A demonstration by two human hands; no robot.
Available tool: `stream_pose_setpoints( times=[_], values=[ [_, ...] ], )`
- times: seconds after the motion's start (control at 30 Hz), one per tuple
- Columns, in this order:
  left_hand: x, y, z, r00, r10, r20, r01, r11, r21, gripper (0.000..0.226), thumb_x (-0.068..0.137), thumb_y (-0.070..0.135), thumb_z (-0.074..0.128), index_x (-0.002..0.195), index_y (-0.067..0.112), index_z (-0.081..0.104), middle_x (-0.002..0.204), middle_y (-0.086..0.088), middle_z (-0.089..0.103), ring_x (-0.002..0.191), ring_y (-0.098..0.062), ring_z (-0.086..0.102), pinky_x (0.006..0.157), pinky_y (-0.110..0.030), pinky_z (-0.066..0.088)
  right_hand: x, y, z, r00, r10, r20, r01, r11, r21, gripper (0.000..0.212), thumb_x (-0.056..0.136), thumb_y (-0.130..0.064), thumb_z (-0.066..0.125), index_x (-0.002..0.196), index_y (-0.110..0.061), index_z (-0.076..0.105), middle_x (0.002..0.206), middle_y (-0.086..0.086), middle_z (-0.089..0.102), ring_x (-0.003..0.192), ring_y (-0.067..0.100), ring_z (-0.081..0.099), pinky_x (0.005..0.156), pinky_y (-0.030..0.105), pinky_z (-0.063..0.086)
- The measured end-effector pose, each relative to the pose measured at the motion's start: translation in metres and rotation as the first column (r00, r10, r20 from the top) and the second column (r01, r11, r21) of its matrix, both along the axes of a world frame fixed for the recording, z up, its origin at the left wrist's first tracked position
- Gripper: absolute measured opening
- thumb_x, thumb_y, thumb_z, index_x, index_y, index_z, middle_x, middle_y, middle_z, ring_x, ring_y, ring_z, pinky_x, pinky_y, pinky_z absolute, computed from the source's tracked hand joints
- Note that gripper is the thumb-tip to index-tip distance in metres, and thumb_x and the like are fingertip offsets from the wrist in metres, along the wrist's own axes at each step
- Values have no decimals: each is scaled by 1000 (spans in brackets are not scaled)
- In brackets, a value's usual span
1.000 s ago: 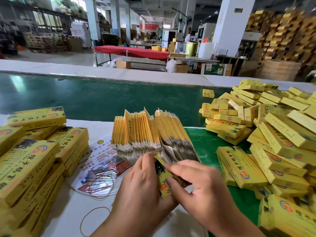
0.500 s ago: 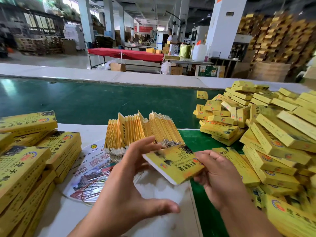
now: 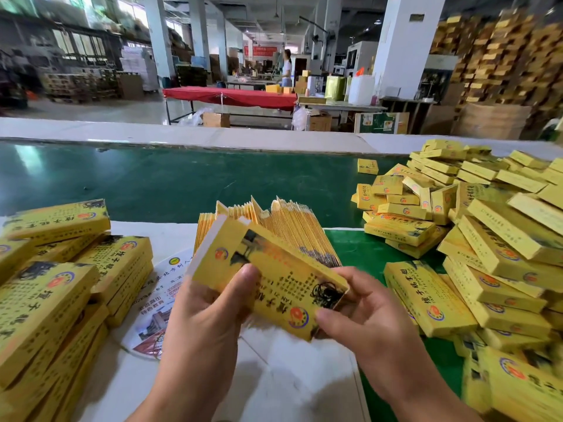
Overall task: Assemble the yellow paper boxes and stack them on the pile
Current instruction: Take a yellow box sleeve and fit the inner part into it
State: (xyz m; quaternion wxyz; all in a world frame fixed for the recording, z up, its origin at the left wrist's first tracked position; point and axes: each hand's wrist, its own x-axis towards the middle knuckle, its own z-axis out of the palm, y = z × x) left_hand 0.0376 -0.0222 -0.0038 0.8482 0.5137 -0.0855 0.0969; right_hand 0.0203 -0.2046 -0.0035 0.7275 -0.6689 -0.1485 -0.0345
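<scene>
I hold one yellow paper box (image 3: 274, 269) in both hands, tilted, above the white table. My left hand (image 3: 207, 324) grips its near left side with the thumb on top. My right hand (image 3: 365, 318) pinches its right end. Just behind the box stands a fanned bundle of flat yellow box blanks (image 3: 283, 220). A big pile of assembled yellow boxes (image 3: 487, 233) fills the right side. Another stack of yellow boxes (image 3: 61, 293) lies at the left.
A printed paper sheet (image 3: 161, 300) lies on the white table (image 3: 289, 376) under my hands. Beyond runs a dark green conveyor belt (image 3: 182, 178). A green mat (image 3: 365, 254) lies under the right pile. A red-covered table (image 3: 231, 95) and a person stand far back.
I pulled one flat box from the bundle, lifted it and opened it up. It now sits higher and larger in both hands, with my left thumb on top.
</scene>
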Motion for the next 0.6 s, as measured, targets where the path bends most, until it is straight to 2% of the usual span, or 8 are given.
stream_pose_setpoints(
  times=[0.03, 0.1, 0.17, 0.2, 0.27, 0.37, 0.5, 0.6],
  values=[
    [0, -2, -1, 999, -22, -44, 21, 999, -26, 53, 60, 42, 88, 99, 13, 68, 94, -16, 74, 82, -27, 73, 69, -34, 60, -1, 1, 0, 983, -111, 147, 127, 986, -104, 30, 75, -12, 72, 99, -29, 70, 90, 4, 74, 78, 14, 72, 66, 24, 57],
    [-3, -6, -3, 989, -87, -121, 80, 995, -62, 66, 59, 42, 87, 108, 6, 60, 102, -22, 72, 90, -36, 71, 78, -42, 60, -3, 2, 0, 819, -245, 518, 440, 848, -296, 35, 75, -12, 73, 106, -29, 71, 89, -6, 70, 76, 5, 67, 66, 16, 54],
    [-7, -10, -5, 976, -154, -154, 141, 986, -90, 78, 49, 46, 91, 108, 5, 62, 104, -24, 71, 90, -36, 70, 80, -45, 59, -4, 5, 0, 634, -169, 754, 627, 684, -373, 35, 78, -16, 71, 113, -19, 72, 91, -2, 64, 77, 5, 61, 67, 18, 51],
    [-9, -11, -5, 968, -196, -156, 180, 977, -112, 76, 45, 48, 93, 103, 6, 67, 103, -25, 70, 88, -35, 70, 78, -44, 60, -5, 8, 1, 599, -114, 793, 648, 650, -396, 35, 79, -20, 69, 115, -19, 73, 92, 1, 63, 78, 10, 60, 68, 22, 51],
    [-11, -9, -2, 933, -330, -147, 305, 937, -171, 67, 47, 46, 93, 98, 8, 74, 104, -26, 70, 91, -35, 70, 75, -42, 59, -8, 14, -1, 590, 6, 808, 610, 652, -450, 35, 80, -26, 71, 115, -24, 72, 96, 6, 63, 88, 19, 63, 78, 27, 52],
    [-10, 0, 5, 864, -488, -126, 458, 864, -207, 66, 57, 30, 91, 113, 3, 68, 117, -28, 65, 103, -38, 67, 84, -43, 57, -10, 18, -2, 664, 66, 745, 467, 741, -482, 41, 78, -37, 75, 117, -26, 72, 107, 4, 61, 109, 21, 61, 91, 31, 50],
    [-11, 6, 6, 756, -644, -119, 624, 763, -166, 57, 68, 11, 83, 118, -6, 62, 119, -32, 62, 103, -42, 65, 85, -47, 54, -7, 7, 0, 803, -218, 554, 387, 898, -209, 40, 81, -34, 68, 121, -29, 64, 116, -9, 65, 111, 14, 63, 89, 22, 51],
    [-13, 4, 0, 647, -744, -166, 747, 663, -58, 53, 79, 5, 73, 126, -8, 53, 126, -39, 53, 113, -54, 54, 98, -61, 44, -6, 0, 1, 911, -186, 367, 226, 972, -69, 45, 82, -33, 70, 126, -35, 59, 118, -8, 68, 114, 14, 64, 92, 27, 54]
  ],
)
